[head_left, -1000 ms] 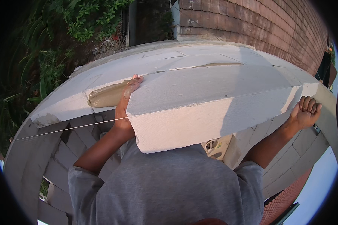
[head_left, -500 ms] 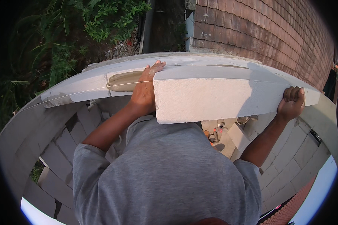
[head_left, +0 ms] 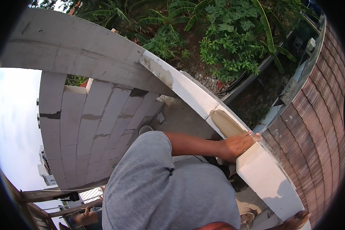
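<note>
A long white building block [head_left: 270, 184] lies on top of the wall, its smooth face turned toward me. My left hand [head_left: 239, 145] presses on the block's left end, fingers stretched over its upper edge. At the opposite end my right hand [head_left: 297, 220], partly cut off by the picture's rim, wraps round the corner. Both hands hold the block between them. Just left of my left hand, grey wet mortar [head_left: 226, 122] is spread on the wall top. Farther along, white blocks [head_left: 188, 88] form the same course.
A grey concrete beam [head_left: 76, 46] and a block wall [head_left: 92, 119] stand on the left. Red-brown roof tiles [head_left: 314, 134] rise beyond the wall at right. Green plants [head_left: 230, 42] grow below outside. A bucket [head_left: 248, 217] sits underneath, and another person [head_left: 90, 217] is at lower left.
My view has swung left, showing more of the beam, the left wall and another person. Both hands stay at the block's ends. Whether the block itself has shifted I cannot tell.
</note>
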Demonstrator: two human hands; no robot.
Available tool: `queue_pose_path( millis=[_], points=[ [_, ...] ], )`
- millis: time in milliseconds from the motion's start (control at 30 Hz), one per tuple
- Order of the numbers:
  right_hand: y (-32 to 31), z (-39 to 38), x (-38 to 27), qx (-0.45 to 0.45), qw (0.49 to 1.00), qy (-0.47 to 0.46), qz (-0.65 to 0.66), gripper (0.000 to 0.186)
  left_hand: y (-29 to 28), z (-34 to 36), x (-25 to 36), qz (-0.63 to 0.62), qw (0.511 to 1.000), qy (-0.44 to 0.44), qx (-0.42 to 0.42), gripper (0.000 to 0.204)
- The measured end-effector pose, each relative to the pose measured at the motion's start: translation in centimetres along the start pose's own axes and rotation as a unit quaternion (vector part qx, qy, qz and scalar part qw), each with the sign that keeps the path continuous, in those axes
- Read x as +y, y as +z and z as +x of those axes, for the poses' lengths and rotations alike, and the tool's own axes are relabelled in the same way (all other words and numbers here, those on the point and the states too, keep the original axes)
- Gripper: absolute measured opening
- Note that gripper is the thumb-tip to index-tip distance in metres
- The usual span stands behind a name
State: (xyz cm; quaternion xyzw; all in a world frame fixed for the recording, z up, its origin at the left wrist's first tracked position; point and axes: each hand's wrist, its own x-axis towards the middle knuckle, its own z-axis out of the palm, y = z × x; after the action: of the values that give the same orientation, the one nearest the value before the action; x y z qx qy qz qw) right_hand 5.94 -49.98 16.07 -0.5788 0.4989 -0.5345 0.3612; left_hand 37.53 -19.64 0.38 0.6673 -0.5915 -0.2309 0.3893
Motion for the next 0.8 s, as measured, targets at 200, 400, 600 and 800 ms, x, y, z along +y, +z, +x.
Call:
queue_pose_path(
  millis=[200, 400, 600, 800],
  points=[
    [-4.1, 3.1, 5.1, -0.074, 0.875, -0.354, -0.322, 0.015, 0.8, -0.7, -0.2, -0.008, 0.999, -0.034, -0.015, 0.103],
    [-3.7, 2.5, 3.4, -0.059, 0.991, 0.090, 0.079, 0.046, -0.9, 1.4, 0.0, 0.029, 0.997, -0.028, -0.066, 0.095],
    [-1.7, 2.2, 1.7, -0.097, 0.990, 0.061, 0.085, 0.041, 0.2, 1.7, -0.6, 0.069, 0.996, -0.022, -0.043, 0.092],
    [-1.5, 1.2, 0.6, -0.068, 0.991, 0.068, 0.096, 0.042, -0.4, 2.1, 0.1, 0.028, 0.997, -0.044, -0.057, 0.086]
  ],
)
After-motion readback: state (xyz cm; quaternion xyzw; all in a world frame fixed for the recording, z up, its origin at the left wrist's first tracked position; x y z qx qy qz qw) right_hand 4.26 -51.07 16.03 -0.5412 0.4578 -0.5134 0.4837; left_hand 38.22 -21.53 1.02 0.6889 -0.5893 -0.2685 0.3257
